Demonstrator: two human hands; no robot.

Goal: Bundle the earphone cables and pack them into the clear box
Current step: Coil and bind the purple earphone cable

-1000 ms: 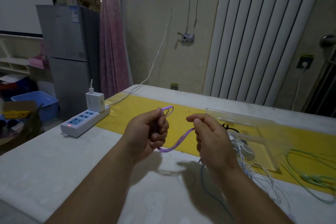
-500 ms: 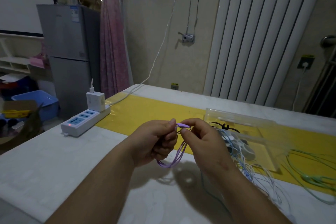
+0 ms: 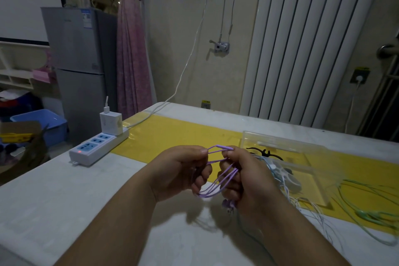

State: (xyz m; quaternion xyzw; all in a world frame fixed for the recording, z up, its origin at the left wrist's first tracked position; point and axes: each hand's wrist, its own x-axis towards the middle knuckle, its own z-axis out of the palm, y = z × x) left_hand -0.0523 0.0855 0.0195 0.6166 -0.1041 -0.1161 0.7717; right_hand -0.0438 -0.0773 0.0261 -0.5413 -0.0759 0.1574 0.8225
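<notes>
Purple cable (image 3: pixel 218 185) stretched wider between left hand (image 3: pixel 179 170), right hand (image 3: pixel 248 177), box (image 3: pixel 285 142) seemingly adjacent

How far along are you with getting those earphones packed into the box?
Roughly partway. Done: little; white earphones sit at the clear box, their cords trailing out loose. In hand: the left hand and right hand hold the purple cable, folded into several loops but not yet tied. Left: the green cable lies unbundled beside the box.
</notes>
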